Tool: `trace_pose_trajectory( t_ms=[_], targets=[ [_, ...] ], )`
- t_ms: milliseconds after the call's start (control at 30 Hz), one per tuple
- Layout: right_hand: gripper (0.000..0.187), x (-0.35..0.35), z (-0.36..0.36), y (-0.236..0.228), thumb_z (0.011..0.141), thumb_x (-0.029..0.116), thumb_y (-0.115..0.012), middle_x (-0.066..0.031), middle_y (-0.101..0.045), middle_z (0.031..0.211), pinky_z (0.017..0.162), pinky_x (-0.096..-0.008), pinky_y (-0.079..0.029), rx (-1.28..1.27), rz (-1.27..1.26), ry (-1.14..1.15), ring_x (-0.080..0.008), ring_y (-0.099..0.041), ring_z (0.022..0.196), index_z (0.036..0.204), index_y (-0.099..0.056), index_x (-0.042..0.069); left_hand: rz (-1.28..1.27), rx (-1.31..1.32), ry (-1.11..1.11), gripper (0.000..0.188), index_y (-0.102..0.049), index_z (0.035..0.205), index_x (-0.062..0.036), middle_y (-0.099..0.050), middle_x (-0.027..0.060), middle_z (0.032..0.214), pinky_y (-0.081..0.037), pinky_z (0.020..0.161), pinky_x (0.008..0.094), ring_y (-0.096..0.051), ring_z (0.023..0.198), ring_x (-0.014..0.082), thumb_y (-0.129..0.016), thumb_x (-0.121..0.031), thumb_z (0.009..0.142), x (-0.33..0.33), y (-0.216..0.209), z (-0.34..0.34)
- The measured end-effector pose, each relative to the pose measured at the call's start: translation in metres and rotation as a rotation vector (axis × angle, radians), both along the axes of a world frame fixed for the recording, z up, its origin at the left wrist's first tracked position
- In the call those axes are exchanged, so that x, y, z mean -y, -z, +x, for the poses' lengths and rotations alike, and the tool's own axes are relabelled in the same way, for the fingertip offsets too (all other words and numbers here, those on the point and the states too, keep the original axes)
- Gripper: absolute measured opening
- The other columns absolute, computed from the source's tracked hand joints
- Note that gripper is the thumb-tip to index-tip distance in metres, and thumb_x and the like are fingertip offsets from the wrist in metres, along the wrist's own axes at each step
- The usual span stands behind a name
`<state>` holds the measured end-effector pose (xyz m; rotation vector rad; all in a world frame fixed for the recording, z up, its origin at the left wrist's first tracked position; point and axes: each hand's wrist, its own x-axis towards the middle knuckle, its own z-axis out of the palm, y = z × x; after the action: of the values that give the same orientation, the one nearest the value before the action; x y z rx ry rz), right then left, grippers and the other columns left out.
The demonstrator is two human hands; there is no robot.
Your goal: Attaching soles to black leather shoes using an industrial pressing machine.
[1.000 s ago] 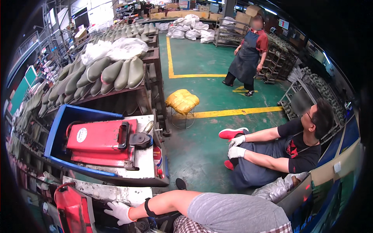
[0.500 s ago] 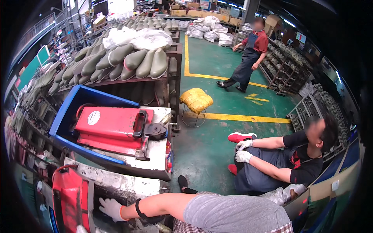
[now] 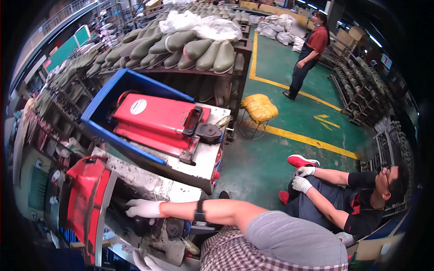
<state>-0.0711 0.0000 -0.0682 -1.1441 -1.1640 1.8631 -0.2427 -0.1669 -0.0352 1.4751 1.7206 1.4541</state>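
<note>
My right hand [image 3: 143, 209], in a white glove with an orange cuff, reaches into the dark bed of a worn bench machine [image 3: 149, 187]. Its fingers are stretched out and bend slightly over a dark part; whether it touches that part I cannot tell. Beside the hand, the machine's red lid [image 3: 86, 194] stands tilted up, its grey edge toward me. Low in the view my left hand [image 3: 145, 262], also gloved in white, shows partly with its fingers apart; the bottom edge cuts it off. A round black knob [image 3: 173, 228] sits on the machine near my right wrist.
Behind stands a second red-lidded machine [image 3: 158, 118] with a blue surround [image 3: 106, 97]. Olive-green boots [image 3: 199, 52] fill a rack beyond it. A seated person [image 3: 334, 194] in white gloves is to the right, near a yellow padded stool [image 3: 259, 108]. Another person [image 3: 309, 52] stands farther back.
The view has swung, shifting the scene rightward. The red lid stands more upright. My right hand has gone from lying flat to slightly bent fingers, and more of my left hand shows.
</note>
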Motion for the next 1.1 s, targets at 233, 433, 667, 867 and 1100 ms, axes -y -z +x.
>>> trace_pose_trajectory(
  t_ms=[233, 433, 667, 867, 1100],
  targets=[
    [0.072, 0.101, -0.056, 0.021, 0.099, 0.037, -0.058, -0.0153, -0.055, 0.145, 0.113, -0.035, -0.042, -0.379, 0.006, -0.398, -0.0224, -0.054, 0.13, 0.155, -0.039, -0.004, -0.12, 1.26, 0.184, 0.082, -0.044, 0.156, -0.0093, -0.048, 0.0111, 0.157, -0.036, 0.12, 0.0481, -0.047, 0.142, 0.0304, -0.041, -0.07, 0.101, 0.024, 0.098, -0.079],
    [0.041, 0.11, -0.05, 0.01, 0.09, 0.032, -0.066, -0.0193, -0.061, 0.132, 0.108, -0.0513, -0.045, 0.522, 1.081, -0.403, -0.04, -0.056, 0.124, 0.124, -0.069, 0.008, -0.142, 1.406, -0.338, 0.059, -0.052, 0.148, -0.0057, -0.062, 0.0133, 0.143, -0.051, 0.109, 0.0474, -0.064, 0.125, 0.0317, -0.061, -0.022, 0.092, 0.085, 0.104, -0.106],
    [0.029, 0.106, -0.012, 0.067, 0.089, 0.023, -0.069, -0.0099, -0.065, 0.113, 0.103, -0.049, -0.044, 0.876, 1.232, -0.115, -0.0355, -0.058, 0.117, 0.116, -0.071, 0.013, -0.222, 1.275, -0.786, 0.017, -0.069, 0.101, -0.0116, -0.069, 0.0042, 0.095, -0.061, 0.077, 0.0421, -0.07, 0.084, 0.0212, -0.068, -0.026, 0.092, 0.111, 0.197, -0.211],
    [0.022, 0.106, -0.02, 0.057, 0.089, 0.02, -0.068, -0.0049, -0.067, 0.1, 0.096, -0.0463, -0.046, 0.892, 1.238, -0.165, -0.0292, -0.063, 0.103, 0.11, -0.073, 0.016, -0.13, 0.964, -1.062, 0.039, -0.073, 0.113, -0.0027, -0.069, 0.007, 0.116, -0.053, 0.094, 0.0355, -0.064, 0.105, 0.019, -0.082, -0.024, 0.082, 0.11, 0.247, -0.349],
    [0.023, 0.109, -0.025, 0.063, 0.088, 0.018, -0.067, -0.0056, -0.067, 0.098, 0.098, -0.0473, -0.045, 0.947, 1.191, -0.168, -0.0286, -0.063, 0.102, 0.11, -0.074, 0.016, -0.813, 0.181, -1.139, 0.091, -0.008, 0.168, -0.0232, -0.033, 0.0271, 0.164, -0.03, 0.123, 0.0498, -0.036, 0.149, 0.0462, -0.064, -0.037, 0.098, 0.087, 0.257, -0.343]
  ],
)
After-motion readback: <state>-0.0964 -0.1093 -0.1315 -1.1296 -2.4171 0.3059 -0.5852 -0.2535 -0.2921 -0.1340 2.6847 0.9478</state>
